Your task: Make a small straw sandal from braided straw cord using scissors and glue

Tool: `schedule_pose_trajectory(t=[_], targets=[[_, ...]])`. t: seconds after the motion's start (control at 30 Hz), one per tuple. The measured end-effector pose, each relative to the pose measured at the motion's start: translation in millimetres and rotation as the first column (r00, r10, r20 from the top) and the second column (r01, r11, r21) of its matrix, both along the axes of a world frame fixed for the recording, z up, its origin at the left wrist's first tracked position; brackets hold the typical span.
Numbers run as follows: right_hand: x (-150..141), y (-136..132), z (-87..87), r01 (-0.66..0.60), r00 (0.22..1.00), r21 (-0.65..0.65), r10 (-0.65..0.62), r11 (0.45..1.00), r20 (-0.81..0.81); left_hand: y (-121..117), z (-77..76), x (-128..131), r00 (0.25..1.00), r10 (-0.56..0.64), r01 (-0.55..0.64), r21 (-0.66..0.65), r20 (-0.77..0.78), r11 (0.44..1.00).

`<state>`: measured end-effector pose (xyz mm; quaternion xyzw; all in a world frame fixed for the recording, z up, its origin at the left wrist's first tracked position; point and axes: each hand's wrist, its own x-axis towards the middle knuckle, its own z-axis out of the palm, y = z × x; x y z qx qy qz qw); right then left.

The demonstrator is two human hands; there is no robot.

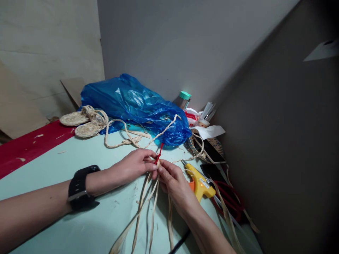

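Over the middle of the table, my left hand point(136, 162) and my right hand point(172, 176) meet with fingertips pinched on the top of a bundle of pale raffia strands point(144, 203). A red cord point(160, 151) is at that top end and sticks up beyond my fingers. From the pinch, the loose strands hang down toward the front edge of the view. Exactly how the cord and strands cross is hidden by my fingertips. A yellow glue gun point(200, 181) lies just right of my right hand.
Woven slippers point(91, 123) lie at the back left by a blue plastic bag point(132, 102). A braided rope point(127, 135) runs before the bag. Behind stand a green-lidded bottle point(184, 98) and a cup of clear sticks point(206, 118). Red-handled scissors point(230, 201) lie at right, near the wall.
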<state>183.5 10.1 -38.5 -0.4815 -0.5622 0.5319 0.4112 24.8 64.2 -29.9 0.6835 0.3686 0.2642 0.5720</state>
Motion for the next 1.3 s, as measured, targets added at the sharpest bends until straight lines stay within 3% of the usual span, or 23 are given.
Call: schedule_pose_trajectory(t=[0.33, 0.53, 0.7, 0.9, 1.07, 1.3], targets=[[-4.6, -3.0, -0.9, 0.042, 0.989, 0.082, -0.053, 0.996, 0.136, -1.9, 13.4, -5.0, 0.989, -0.053, 0.082, -0.219, 0.135, 0.972], [-5.7, -6.4, 4.9, 0.042, 0.950, 0.129, -0.080, 0.991, 0.301, -4.9, 5.5, -6.6, 0.996, -0.061, 0.080, -0.317, 0.069, 0.945], [-4.0, -9.6, 10.0, 0.033, 0.912, 0.118, -0.078, 0.992, 0.403, -0.6, 7.0, -5.0, 0.995, -0.098, 0.091, -0.300, -0.011, 0.950], [3.1, -3.7, 1.0, -0.010, 0.919, 0.105, -0.032, 0.994, 0.393, 7.8, 11.8, -11.6, 0.989, -0.142, 0.113, -0.363, -0.052, 0.925], [3.6, 0.2, -4.7, -0.029, 0.937, 0.114, -0.013, 0.993, 0.349, 1.3, 9.6, -18.8, 0.998, -0.061, 0.044, -0.451, -0.023, 0.891], [0.9, -1.2, -3.9, -0.003, 0.948, 0.134, -0.040, 0.991, 0.317, -18.2, 7.3, -29.1, 0.996, -0.014, -0.021, -0.382, -0.089, 0.924]])
